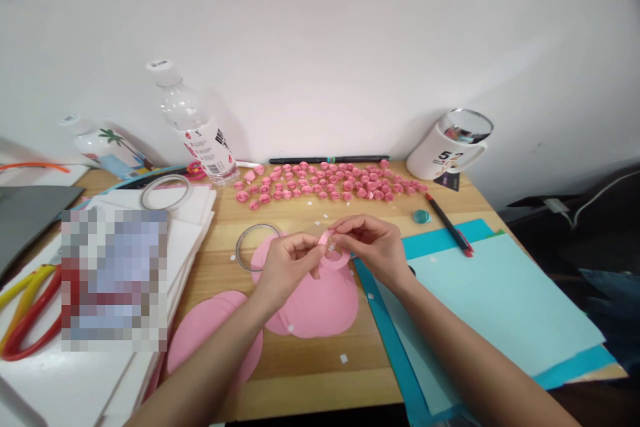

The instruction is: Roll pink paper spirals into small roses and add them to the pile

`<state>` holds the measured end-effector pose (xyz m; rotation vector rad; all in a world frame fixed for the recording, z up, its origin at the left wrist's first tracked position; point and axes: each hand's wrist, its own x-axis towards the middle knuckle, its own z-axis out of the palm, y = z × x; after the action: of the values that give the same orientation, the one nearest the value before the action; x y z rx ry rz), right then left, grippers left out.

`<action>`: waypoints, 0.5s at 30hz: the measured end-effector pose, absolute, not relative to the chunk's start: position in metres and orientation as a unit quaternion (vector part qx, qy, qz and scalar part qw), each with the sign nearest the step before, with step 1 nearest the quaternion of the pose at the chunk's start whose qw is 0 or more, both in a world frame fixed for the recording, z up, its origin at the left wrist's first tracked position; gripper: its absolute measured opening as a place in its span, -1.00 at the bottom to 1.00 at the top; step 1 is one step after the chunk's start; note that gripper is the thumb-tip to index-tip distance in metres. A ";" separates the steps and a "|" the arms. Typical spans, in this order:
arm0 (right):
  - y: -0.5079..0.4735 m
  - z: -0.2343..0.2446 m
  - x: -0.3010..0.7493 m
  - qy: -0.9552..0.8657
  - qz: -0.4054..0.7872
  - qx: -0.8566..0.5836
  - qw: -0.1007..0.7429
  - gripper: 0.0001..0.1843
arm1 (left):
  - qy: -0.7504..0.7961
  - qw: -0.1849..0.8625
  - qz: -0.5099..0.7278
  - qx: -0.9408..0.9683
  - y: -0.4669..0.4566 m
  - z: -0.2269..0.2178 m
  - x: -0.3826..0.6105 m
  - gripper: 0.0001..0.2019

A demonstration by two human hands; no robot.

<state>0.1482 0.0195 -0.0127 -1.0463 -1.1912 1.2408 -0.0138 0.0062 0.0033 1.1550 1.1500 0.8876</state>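
Note:
Between both hands is a curled pink paper strip (pixel 340 259), bent into an open loop. The fingers of my left hand (pixel 295 260) are closed on its left end. From the other side, the thumb and fingers of my right hand (pixel 371 243) pinch the upper part of the strip. Directly below lie overlapping pink paper circles (pixel 320 303), and another stack of pink circles (pixel 200 330) is partly hidden by my left forearm. Many small rolled pink paper curls (pixel 325 180) are spread along the back of the table.
A tape roll (pixel 239 250) lies left of my hands. White papers (pixel 193 240) and red-yellow scissors (pixel 30 313) are at left, below a clear bottle (pixel 200 127). Blue sheets (pixel 490 307), a red-black pen (pixel 450 225), a teal tape roll (pixel 421 216) and a white mug (pixel 440 150) are at right.

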 end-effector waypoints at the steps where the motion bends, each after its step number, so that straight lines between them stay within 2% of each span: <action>1: 0.019 -0.012 0.148 -0.499 0.521 -0.438 0.537 -0.84 | 0.495 0.601 0.381 0.499 0.006 0.003 -0.014 -0.87; 15: 0.021 -0.014 0.149 -0.505 0.529 -0.439 0.522 -0.85 | 0.508 0.583 0.403 0.490 0.006 0.008 -0.012 -0.84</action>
<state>0.1493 0.0210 -0.0143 -1.0524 -1.2087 1.2665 -0.0121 0.0060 0.0083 1.1445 1.1848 0.9397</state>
